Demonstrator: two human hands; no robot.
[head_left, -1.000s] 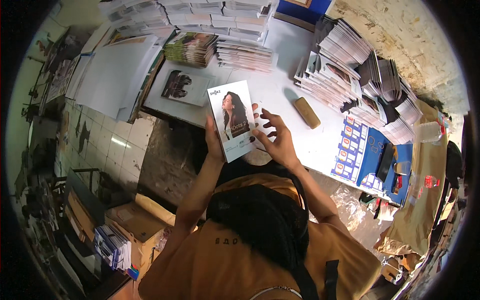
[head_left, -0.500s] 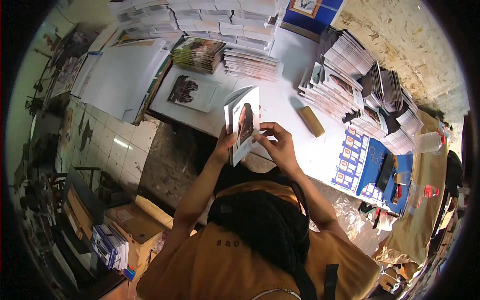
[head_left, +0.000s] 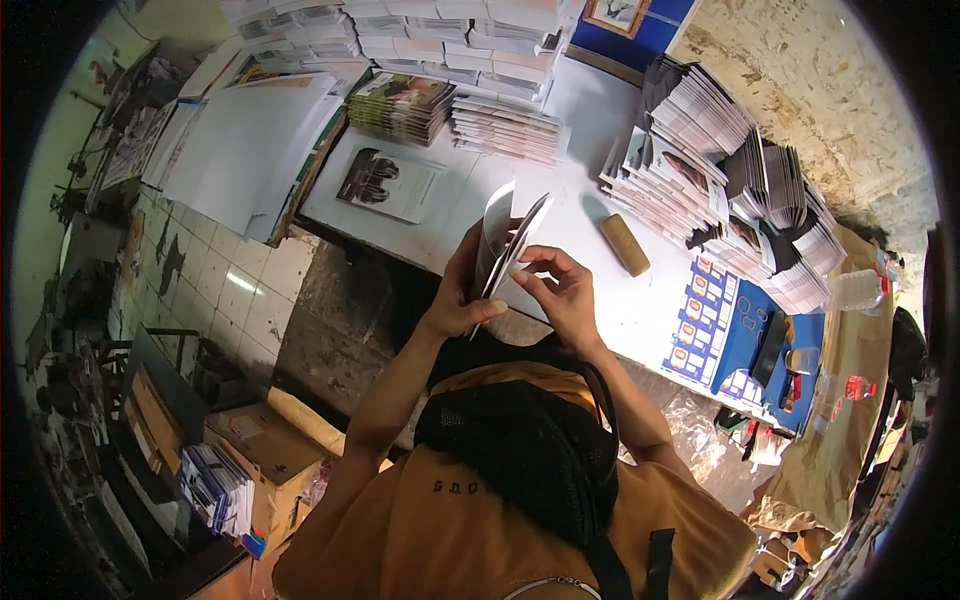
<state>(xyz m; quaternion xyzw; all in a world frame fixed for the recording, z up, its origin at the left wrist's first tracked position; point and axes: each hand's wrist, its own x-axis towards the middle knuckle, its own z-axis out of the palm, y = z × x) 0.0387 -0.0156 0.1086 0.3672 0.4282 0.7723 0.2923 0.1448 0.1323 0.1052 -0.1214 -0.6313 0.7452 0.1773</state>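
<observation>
Above the table's near edge I hold up a thin booklet [head_left: 497,236], its pages parted toward the top. My left hand [head_left: 464,290] is closed round its left side and lower edge, with the thumb across the front. The right hand [head_left: 562,288] pinches the booklet's right edge between thumb and fingers. Beyond them on the white table [head_left: 460,205] lies a flat booklet [head_left: 388,185] with a dark picture on its cover. To the right of my right hand rests a short tan block or roll [head_left: 625,245].
Stacked booklets [head_left: 400,108] and a pale pile [head_left: 505,130] stand at the back. More booklet stacks [head_left: 665,175] fan out along the right. A blue mat [head_left: 755,310] and a clear bottle [head_left: 857,290] lie at far right. Below left is a cardboard box [head_left: 265,440].
The booklet has turned from showing its front cover to nearly edge-on, and its pages have opened. My left hand has shifted its grip round it; my right hand still pinches its edge.
</observation>
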